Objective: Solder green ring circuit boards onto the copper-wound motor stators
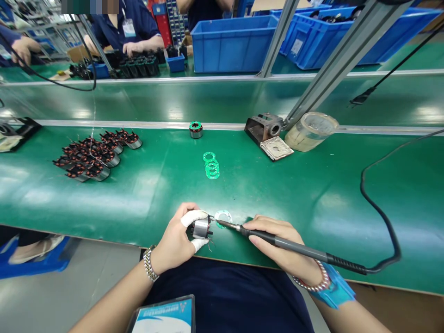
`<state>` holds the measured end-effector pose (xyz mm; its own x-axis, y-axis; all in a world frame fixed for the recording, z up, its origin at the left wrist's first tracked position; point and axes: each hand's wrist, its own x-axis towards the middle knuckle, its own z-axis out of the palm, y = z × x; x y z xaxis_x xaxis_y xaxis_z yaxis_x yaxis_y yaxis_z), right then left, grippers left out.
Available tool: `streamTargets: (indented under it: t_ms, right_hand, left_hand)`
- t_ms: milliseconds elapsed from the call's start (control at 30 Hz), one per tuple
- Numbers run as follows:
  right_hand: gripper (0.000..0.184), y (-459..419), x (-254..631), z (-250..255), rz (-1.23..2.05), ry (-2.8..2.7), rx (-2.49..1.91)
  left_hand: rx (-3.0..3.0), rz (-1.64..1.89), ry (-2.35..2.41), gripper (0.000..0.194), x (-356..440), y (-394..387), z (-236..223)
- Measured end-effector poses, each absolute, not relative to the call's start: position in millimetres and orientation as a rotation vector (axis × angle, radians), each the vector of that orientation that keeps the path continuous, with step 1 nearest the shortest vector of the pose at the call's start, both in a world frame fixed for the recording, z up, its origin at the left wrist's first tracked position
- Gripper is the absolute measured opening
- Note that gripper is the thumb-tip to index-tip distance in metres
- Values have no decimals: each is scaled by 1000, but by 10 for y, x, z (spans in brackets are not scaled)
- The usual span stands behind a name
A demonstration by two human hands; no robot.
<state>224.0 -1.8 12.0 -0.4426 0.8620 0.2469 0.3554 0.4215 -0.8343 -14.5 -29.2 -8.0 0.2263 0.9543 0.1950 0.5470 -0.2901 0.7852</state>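
Note:
My left hand (182, 236), with white finger cots on thumb and forefinger, grips a motor stator (201, 228) lying on its side, its wire ends facing right. In my right hand (277, 238) is a soldering iron (298, 249), held like a pen. The iron's tip points left and comes close to the stator's terminals; whether they touch I cannot tell. Behind the tip, a ring-shaped circuit board (223, 216) lies on the green bench. Farther back are several overlapping green ring boards (211, 167) and one stator with a green board on top (196, 130).
Several stators (93, 155) are clustered at the left. A metal soldering stand (265, 127) with a cleaning pad (277, 148) stands beside a cloudy plastic tub (311, 131). The iron's cable (379, 212) loops at the right. Co-workers sit beyond blue bins (234, 46).

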Motion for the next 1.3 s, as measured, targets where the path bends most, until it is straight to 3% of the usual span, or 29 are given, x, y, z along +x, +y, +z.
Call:
streamTargets:
  t_ms: [933,1300]
  right_hand:
    - [12,1,2264,96,947,-1974,-906]
    - [17,-63,2304,-21,718,-1873,-983]
  left_hand:
    - [1995,945,1375,43,-120,-294,-86]
    - [1944,930,1365,42,-126,-293,-85]
